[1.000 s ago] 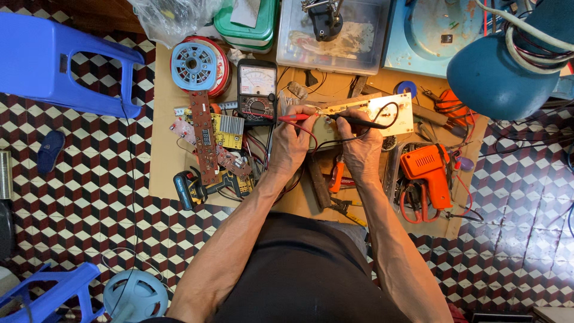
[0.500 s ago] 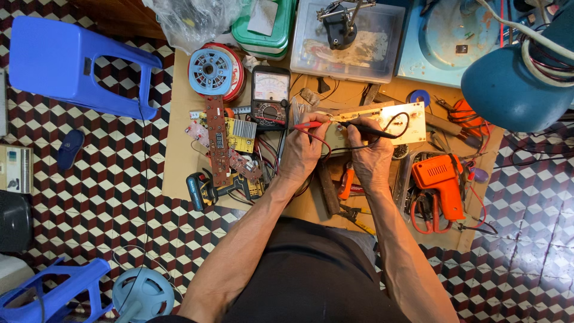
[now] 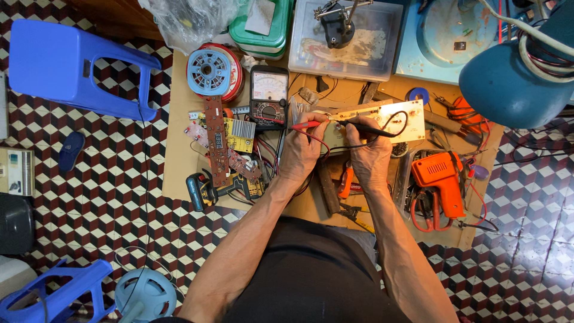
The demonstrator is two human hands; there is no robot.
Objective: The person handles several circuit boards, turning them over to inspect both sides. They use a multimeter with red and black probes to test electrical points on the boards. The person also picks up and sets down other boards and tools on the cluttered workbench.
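Seen from above, a person sits on a checkered floor (image 3: 107, 197) at a low brown board (image 3: 179, 173) crowded with electronics. Near the centre of the frame, the left hand (image 3: 304, 149) has its grip closed on a red probe (image 3: 308, 125), whose tip touches the left end of a long pale circuit board (image 3: 382, 119). Just to its right, the right hand (image 3: 369, 154) has its grip closed on a black probe (image 3: 368, 128), whose tip meets the same board close to the red one. A black meter (image 3: 269, 104) stands just above and left of the left hand. Left of it lie a brown circuit strip (image 3: 216, 140) and a blue fan part (image 3: 207, 72). An orange soldering gun (image 3: 439, 176) lies at the right. A blue stool (image 3: 66, 66) sits at the upper left.
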